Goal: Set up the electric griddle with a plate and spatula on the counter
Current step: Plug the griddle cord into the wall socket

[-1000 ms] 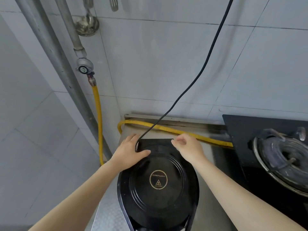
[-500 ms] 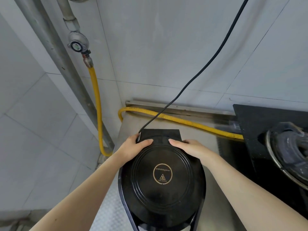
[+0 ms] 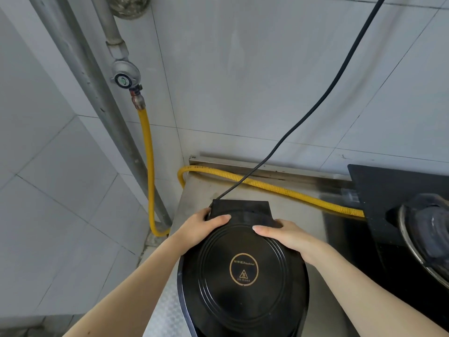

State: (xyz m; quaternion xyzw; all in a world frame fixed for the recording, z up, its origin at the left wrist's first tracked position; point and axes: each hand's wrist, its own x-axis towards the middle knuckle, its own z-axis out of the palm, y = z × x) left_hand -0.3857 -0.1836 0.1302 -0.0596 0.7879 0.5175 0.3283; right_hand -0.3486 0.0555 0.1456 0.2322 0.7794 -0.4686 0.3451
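The electric griddle [image 3: 243,283] is round and black, lid shut, with a gold ring logo on top. It rests on the steel counter [image 3: 194,190] near the counter's left end. My left hand [image 3: 201,224] grips the griddle's back left edge by the hinge block. My right hand [image 3: 284,235] lies on the back right of the lid, fingers curled over the edge. A black power cord [image 3: 315,103] runs from the griddle's rear up the tiled wall. No plate or spatula is in view.
A yellow gas hose [image 3: 274,188] lies along the counter's back edge and loops down from a valve [image 3: 125,77] on the wall pipe. A black gas stove with a pot lid [image 3: 427,229] sits right of the griddle. The counter drops off on the left.
Both hands have slid closer together on the back of the griddle and settled on it. The view has shifted slightly; the griddle stays in about the same spot.
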